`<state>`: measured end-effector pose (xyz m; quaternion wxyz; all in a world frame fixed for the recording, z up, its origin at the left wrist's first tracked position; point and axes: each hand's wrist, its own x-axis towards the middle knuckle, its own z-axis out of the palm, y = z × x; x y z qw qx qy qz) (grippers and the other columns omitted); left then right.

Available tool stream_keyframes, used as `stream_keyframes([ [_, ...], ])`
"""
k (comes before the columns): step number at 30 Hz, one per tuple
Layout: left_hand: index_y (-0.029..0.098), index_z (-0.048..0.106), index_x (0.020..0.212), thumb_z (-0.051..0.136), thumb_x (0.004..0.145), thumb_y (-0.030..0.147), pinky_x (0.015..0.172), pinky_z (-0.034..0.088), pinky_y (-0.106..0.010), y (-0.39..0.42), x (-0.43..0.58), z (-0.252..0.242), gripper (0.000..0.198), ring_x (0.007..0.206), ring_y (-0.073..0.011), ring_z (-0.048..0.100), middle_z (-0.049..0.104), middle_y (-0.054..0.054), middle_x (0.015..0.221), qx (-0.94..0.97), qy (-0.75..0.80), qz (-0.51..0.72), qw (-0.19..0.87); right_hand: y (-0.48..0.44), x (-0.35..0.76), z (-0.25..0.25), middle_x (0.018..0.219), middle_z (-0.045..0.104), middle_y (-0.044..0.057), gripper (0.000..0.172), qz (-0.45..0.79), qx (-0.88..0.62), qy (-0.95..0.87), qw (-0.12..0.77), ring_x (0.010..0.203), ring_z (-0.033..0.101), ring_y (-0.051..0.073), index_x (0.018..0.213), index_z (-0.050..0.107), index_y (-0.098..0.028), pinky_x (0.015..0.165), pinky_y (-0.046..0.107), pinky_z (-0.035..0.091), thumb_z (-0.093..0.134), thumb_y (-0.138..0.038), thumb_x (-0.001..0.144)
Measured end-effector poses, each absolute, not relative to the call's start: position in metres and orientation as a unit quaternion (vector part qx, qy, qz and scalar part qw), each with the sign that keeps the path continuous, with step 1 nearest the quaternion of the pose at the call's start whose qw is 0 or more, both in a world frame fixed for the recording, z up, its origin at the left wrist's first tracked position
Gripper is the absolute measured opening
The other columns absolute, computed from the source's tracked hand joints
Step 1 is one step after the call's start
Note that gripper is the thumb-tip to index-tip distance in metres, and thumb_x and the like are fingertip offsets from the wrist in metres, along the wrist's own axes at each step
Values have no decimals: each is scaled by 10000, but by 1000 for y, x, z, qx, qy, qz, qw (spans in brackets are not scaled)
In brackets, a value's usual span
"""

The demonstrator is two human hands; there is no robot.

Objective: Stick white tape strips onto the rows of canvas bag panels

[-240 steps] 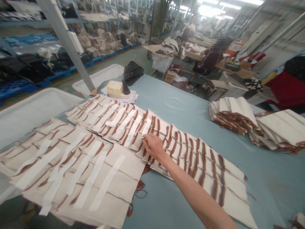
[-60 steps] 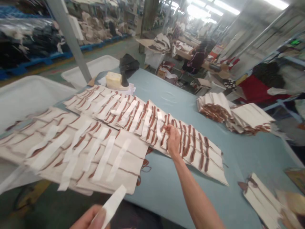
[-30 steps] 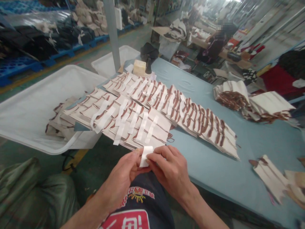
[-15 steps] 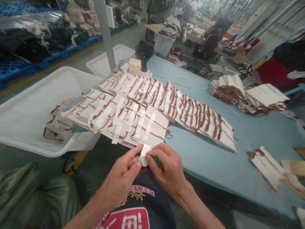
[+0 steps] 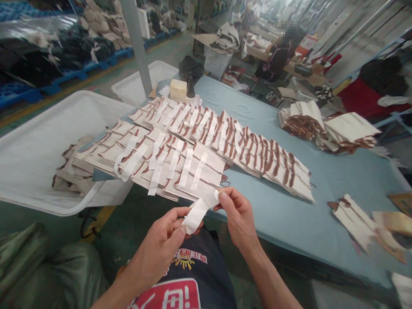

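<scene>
A short white strip [image 5: 197,214] is stretched between my two hands, just in front of the table's near edge. My left hand [image 5: 172,236] pinches its lower end between thumb and fingers. At the upper end, my right hand [image 5: 236,212] grips it between thumb and forefinger. Beyond my hands lie overlapping rows of cream fabric pieces [image 5: 209,161] with brown edging. Several similar white strips [image 5: 186,168] rest across these pieces, some hanging past the near edge. Whether the strip is paper, tape or cloth I cannot tell.
The pieces lie on a blue-covered table [image 5: 257,193]. To the left stands a white bin [image 5: 93,197] with more fabric pieces inside. Stacked cream pieces [image 5: 302,118] sit at the far right, and a metal post [image 5: 138,47] rises behind the table. A person [image 5: 277,56] sits in the background.
My hands have moved apart, the right one up and to the right, so the white strip now shows at greater length between them. The view has shifted slightly.
</scene>
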<state>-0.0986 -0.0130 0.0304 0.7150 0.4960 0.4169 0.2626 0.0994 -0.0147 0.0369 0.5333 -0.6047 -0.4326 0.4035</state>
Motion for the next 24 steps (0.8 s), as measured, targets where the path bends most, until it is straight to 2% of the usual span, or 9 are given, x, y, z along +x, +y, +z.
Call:
stream_keyframes([
  [2,131,665,1194,522,941,345,973,543,-375,-15,-99,25,361,1052,-269,744,810,-123,1106,492,392,247,737,-15,99,38,767,682,21,391,409,-596,-428,542,668,578,151,795,686,-197,632,266,505,686,-570,913],
  [4,152,671,1222,522,898,237,990,543,-383,-16,-99,20,367,1083,-264,738,799,-112,1160,476,371,235,762,-14,96,39,812,710,33,397,417,-583,-431,548,679,589,152,815,700,-198,638,267,515,682,-580,918],
  [6,179,644,1292,541,801,132,1000,544,-388,-14,-99,17,504,1159,-272,714,777,-97,1231,458,347,223,788,-14,92,40,802,717,32,393,430,-571,-435,547,662,586,146,811,696,-199,630,262,514,682,-574,924],
  [8,194,599,1367,578,765,135,998,554,-407,-10,-99,17,605,1234,-300,675,747,-98,1293,439,311,216,815,-14,87,41,781,718,29,388,441,-566,-442,538,650,587,143,806,694,-197,626,259,515,684,-565,928],
  [9,190,593,1377,607,792,184,994,558,-414,-8,-99,18,586,1239,-311,668,743,-103,1294,431,296,215,825,-14,84,42,782,721,30,386,445,-565,-445,534,651,592,143,808,698,-195,628,258,518,685,-561,930],
  [11,168,638,1310,638,874,350,983,556,-400,-2,-98,20,473,1166,-304,691,765,-103,1210,436,292,225,821,-13,80,42,784,723,30,385,451,-564,-445,530,655,605,142,810,703,-192,631,256,526,690,-558,928],
  [14,146,723,1043,598,934,512,868,551,-314,5,-94,25,402,933,-241,711,780,-71,968,493,348,256,755,-12,78,42,743,708,20,381,461,-559,-438,532,636,605,134,808,702,-190,619,245,529,703,-553,922],
  [19,180,665,821,457,1006,530,601,434,-240,5,-83,21,447,611,-154,594,694,-10,675,587,415,267,643,-3,83,37,735,689,7,380,493,-550,-360,569,604,580,116,789,678,-196,535,206,527,738,-558,889],
  [24,237,494,696,415,1029,480,507,349,-233,-2,-71,7,420,502,-130,559,600,35,552,662,430,218,574,17,106,27,756,693,35,409,546,-513,-232,620,630,608,140,841,693,-184,394,172,463,789,-580,798],
])
